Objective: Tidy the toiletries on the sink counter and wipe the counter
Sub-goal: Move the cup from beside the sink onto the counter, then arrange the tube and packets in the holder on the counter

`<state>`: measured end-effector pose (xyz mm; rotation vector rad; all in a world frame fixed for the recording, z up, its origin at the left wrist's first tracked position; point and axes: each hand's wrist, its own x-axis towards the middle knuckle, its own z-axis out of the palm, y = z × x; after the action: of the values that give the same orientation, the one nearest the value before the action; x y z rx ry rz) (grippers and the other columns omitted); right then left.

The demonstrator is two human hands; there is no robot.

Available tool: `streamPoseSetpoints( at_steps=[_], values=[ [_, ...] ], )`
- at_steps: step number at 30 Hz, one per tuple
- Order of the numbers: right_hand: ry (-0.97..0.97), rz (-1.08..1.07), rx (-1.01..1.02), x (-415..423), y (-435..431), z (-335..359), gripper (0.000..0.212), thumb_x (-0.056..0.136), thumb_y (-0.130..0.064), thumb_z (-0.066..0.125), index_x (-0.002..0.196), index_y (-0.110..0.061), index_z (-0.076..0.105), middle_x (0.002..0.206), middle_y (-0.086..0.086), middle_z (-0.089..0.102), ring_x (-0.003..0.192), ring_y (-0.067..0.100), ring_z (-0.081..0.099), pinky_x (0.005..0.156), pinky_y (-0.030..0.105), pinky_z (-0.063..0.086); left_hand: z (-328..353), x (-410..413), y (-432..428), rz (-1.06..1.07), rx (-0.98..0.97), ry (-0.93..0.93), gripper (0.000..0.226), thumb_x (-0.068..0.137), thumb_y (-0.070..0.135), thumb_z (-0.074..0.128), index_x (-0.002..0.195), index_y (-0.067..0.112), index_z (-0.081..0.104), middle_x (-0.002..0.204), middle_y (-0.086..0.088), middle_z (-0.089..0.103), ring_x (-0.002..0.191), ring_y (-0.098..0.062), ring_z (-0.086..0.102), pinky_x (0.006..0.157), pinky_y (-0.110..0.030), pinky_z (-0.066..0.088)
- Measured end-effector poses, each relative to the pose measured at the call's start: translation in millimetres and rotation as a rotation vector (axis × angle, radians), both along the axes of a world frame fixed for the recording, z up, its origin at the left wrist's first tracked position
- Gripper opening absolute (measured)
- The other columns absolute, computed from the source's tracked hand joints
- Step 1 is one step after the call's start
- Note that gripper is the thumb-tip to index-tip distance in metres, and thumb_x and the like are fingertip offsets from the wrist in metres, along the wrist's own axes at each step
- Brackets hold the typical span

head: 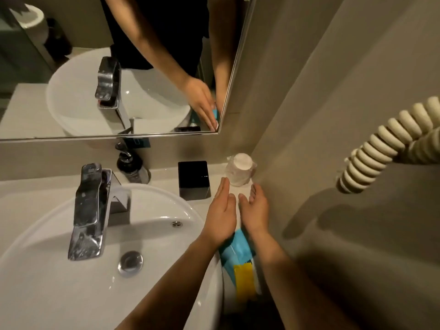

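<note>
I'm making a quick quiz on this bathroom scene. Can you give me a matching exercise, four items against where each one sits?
Things:
1. black box
2. soap pump bottle
3. wrapped cups
4. blue and yellow packets

Places:
A. in the corner by the right wall
B. behind the faucet, against the back wall
C. under the forearms, between basin and wall
D. just left of the left hand

Pairs: 1-D, 2-B, 3-A, 4-C

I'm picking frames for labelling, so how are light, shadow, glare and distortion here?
Head view: dim, warm light; both arms cast soft shadows on the right wall; small highlights glint on the faucet and basin; wide-angle bending curves the mirror edge; the left hand and right hand look slightly soft.
</note>
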<state>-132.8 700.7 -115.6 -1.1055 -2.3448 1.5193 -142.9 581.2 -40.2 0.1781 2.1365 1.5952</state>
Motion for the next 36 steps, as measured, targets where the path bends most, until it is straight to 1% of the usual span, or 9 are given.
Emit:
streamPoseSetpoints(
  at_steps=[3, 4, 9, 12, 15, 20, 27, 32, 36],
  values=[
    [-0.029, 0.018, -0.059, 41, -12, 22, 0.052, 0.100, -0.017, 0.063, 0.149, -0.021, 0.046, 0.151, 0.001, 0.054, 0.138, 0.019, 0.053, 0.115, 0.046, 0.045, 13, 29, -47, -0.038, -0.117, 0.129, 0.052, 0.109, 0.026, 0.029, 0.160, 0.023, 0.015, 0.164, 0.014, 0.016, 0.145, 0.006, 0.012, 0.113, -0.002, 0.006],
    [-0.055, 0.033, -0.046, 56, -14, 26, 0.051, 0.101, -0.016, 0.062, 0.149, -0.017, 0.047, 0.152, 0.003, 0.053, 0.139, 0.019, 0.051, 0.117, 0.044, 0.043, 14, 36, -67, -0.053, -0.168, 0.173, 0.052, 0.109, 0.026, 0.030, 0.159, 0.021, 0.018, 0.164, 0.013, 0.017, 0.146, 0.005, 0.013, 0.115, -0.004, 0.007],
    [-0.237, 0.155, 0.145, 116, -24, 36, 0.047, 0.102, -0.024, 0.061, 0.147, -0.017, 0.050, 0.145, 0.004, 0.058, 0.130, 0.020, 0.057, 0.108, 0.037, 0.049, 11, 43, -157, -0.018, -0.539, 0.421, 0.050, 0.104, 0.024, 0.041, 0.149, 0.004, 0.040, 0.156, -0.014, 0.039, 0.145, -0.026, 0.037, 0.121, -0.033, 0.022],
    [-0.343, 0.269, 0.292, 127, -25, 29, 0.044, 0.099, -0.026, 0.065, 0.140, -0.013, 0.056, 0.133, 0.007, 0.062, 0.118, 0.022, 0.062, 0.100, 0.038, 0.054, -1, 33, -175, -0.073, -0.733, 0.443, 0.051, 0.102, 0.024, 0.043, 0.149, 0.003, 0.039, 0.156, -0.017, 0.037, 0.146, -0.030, 0.034, 0.123, -0.041, 0.025],
    [-0.399, 0.328, 0.341, 122, -27, 27, 0.029, 0.093, -0.031, 0.072, 0.115, -0.013, 0.064, 0.111, 0.007, 0.067, 0.094, 0.020, 0.064, 0.082, 0.038, 0.058, -13, 23, -174, -0.125, -0.834, 0.479, 0.054, 0.101, 0.028, 0.039, 0.148, 0.001, 0.038, 0.155, -0.018, 0.035, 0.146, -0.032, 0.031, 0.122, -0.045, 0.027],
    [-0.434, 0.357, 0.402, 113, -28, 32, 0.031, 0.093, -0.034, 0.072, 0.112, -0.012, 0.061, 0.109, 0.006, 0.063, 0.093, 0.020, 0.063, 0.078, 0.036, 0.058, -13, 12, -166, -0.099, -0.876, 0.440, 0.054, 0.099, 0.036, 0.041, 0.144, 0.006, 0.038, 0.147, -0.014, 0.036, 0.137, -0.031, 0.038, 0.115, -0.047, 0.038],
    [-0.385, 0.442, 0.439, 91, -31, 45, 0.036, 0.096, -0.031, 0.070, 0.125, -0.014, 0.061, 0.119, 0.005, 0.063, 0.104, 0.020, 0.064, 0.087, 0.033, 0.056, -15, 14, -159, -0.062, -0.882, 0.377, 0.073, 0.100, 0.046, 0.049, 0.154, 0.004, 0.025, 0.163, -0.015, 0.018, 0.153, -0.030, 0.012, 0.124, -0.045, 0.019],
    [-0.501, 0.601, 0.410, 78, -55, 45, 0.022, 0.095, -0.031, 0.071, 0.106, -0.014, 0.063, 0.099, 0.005, 0.068, 0.085, 0.019, 0.066, 0.076, 0.032, 0.057, -23, 11, -161, -0.034, -0.841, 0.344, 0.077, 0.101, 0.048, 0.046, 0.157, 0.002, 0.017, 0.166, -0.013, 0.010, 0.155, -0.026, 0.004, 0.126, -0.043, 0.012],
    [-0.567, 0.632, 0.445, 72, -68, 36, 0.018, 0.097, -0.022, 0.070, 0.108, -0.010, 0.064, 0.104, 0.009, 0.069, 0.091, 0.022, 0.067, 0.086, 0.037, 0.060, -27, 6, -162, -0.026, -0.877, 0.327, 0.079, 0.102, 0.052, 0.039, 0.158, 0.002, 0.013, 0.167, -0.012, 0.006, 0.155, -0.025, 0.000, 0.126, -0.044, 0.012]
  ],
)
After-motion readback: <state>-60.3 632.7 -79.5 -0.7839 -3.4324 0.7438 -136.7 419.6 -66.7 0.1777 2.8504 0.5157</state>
